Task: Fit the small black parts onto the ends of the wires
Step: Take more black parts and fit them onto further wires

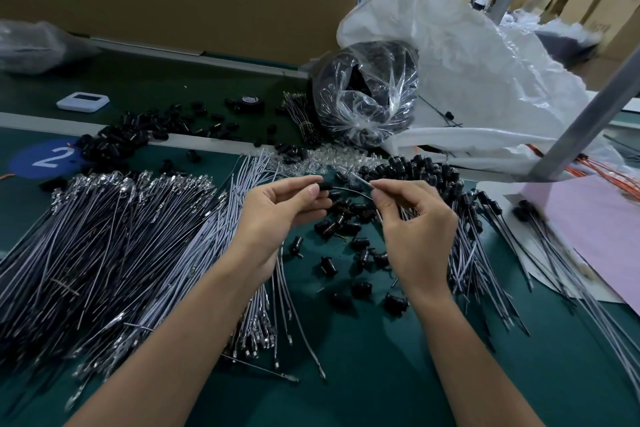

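Head view, progress: partly done, by my judgement. A large heap of bare wires [121, 236] with metal-tipped ends covers the left of the green counter [381, 374]. A smaller sheaf of capped wires [485, 218], black pieces at their far ends, lies to the right.
Head view, remaining stock: many loose black parts [346, 229] are scattered between and beyond the hands, and more sit in a clear bag [367, 97] further back. Going by the size of the bare heap, most of the job is left.
Step in hand: one fit under way, not shown as seated.
Left hand [277, 215]: raised over the counter, thumb and forefinger closed in a tight pinch round one small black part [325, 186].
Right hand [412, 222]: raised opposite, fingers [379, 196] narrowed to a pinch on a thin wire [349, 189].
Wire against fingers: it arcs across the gap between the two hands, one end at the black part, the other passing through the right pinch.
Part against fingers: it sticks out just past the left fingertips, pointing at the right hand, touching the wire's end. How far the wire has gone in I cannot tell.
Blurred spot: something pale and clear shows just beyond the right fingertips, too smeared to name.
Nearby: a heap of small clear pieces [322, 156] lies just behind the hands.
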Tool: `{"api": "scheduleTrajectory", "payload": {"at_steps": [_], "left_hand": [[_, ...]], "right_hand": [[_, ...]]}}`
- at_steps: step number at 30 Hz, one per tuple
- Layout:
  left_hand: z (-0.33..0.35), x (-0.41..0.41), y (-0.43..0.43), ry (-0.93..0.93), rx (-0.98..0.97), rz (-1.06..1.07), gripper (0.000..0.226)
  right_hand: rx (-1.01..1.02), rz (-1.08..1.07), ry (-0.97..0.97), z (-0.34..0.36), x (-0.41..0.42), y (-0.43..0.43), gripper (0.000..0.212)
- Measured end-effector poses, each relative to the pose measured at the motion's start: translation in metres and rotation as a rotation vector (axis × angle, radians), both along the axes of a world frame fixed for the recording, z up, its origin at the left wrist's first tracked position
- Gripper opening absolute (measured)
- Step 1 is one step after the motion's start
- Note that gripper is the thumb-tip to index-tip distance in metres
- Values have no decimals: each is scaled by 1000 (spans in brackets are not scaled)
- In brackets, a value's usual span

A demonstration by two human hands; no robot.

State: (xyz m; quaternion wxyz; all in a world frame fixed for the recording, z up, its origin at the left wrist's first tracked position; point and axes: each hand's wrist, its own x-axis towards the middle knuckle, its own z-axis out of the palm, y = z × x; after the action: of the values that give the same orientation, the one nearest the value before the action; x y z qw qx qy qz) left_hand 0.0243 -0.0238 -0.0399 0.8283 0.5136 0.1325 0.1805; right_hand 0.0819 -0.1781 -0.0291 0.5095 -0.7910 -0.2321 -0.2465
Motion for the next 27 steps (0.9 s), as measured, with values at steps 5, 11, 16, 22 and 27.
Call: {"api": "scheduleTrajectory", "payload": {"at_steps": [5,11,16,22,27], "left_hand": [[0,1,4,1,-35,55,14],[-1,1,2,-4,22,29,15],[-1,1,0,-10,28,21,15],[-1,0,1,-21,40,16,15],[-2,1,-3,-22,138,-3,15]], "right_hand": [[-107,16,-25,-1,1,-2,13],[-166,-8,-82,-3,0,1,12],[-150,-22,-67,-3,0,0,12],[-168,-34,-80,-2,1,1,12],[-171,-14,-93,-3,0,1,11]]}}
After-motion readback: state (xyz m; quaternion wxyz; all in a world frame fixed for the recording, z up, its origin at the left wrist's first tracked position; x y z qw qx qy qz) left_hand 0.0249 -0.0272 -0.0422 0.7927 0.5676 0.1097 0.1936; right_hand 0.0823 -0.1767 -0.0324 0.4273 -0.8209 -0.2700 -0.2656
